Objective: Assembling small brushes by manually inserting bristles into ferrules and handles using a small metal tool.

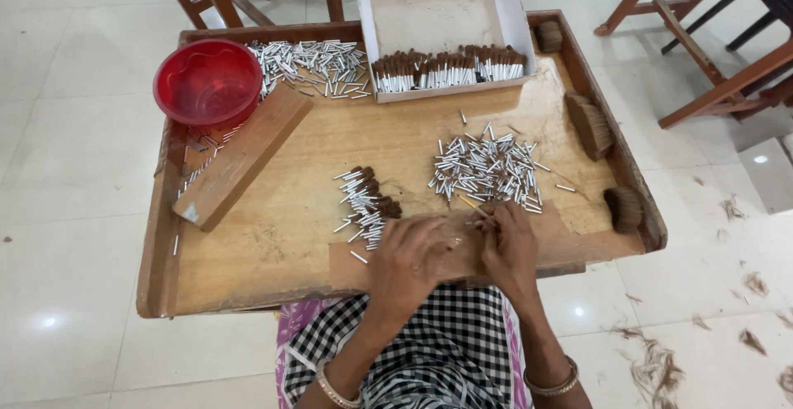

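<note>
Right hand [505, 240] pinched on a brown fibre tuft [477, 211]; loose metal tubes [487, 169] lie nearest, at its 12 o'clock; left hand [409, 252] curled, grip unclear.

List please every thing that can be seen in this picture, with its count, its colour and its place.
wooden tray table: one, brown, centre.
red bowl: one, red, far left corner.
wooden block: one, brown, lying slanted at the left.
cardboard box: one, white, far edge, open.
filled tubes in the box: one row, silver with brown tips, along the box's near wall.
loose metal tubes: many, silver, right of centre; a second heap lies beside the bowl.
finished pieces: small pile, silver and brown, centre.
fibre bundles: three, brown, right rim.
chairs: several, brown wood, behind the table.
fibre scraps: scattered, brown, on the white floor at the right.
left hand: one, at the near edge.
right hand: one, at the tube heap, pinching a thin piece.
</note>
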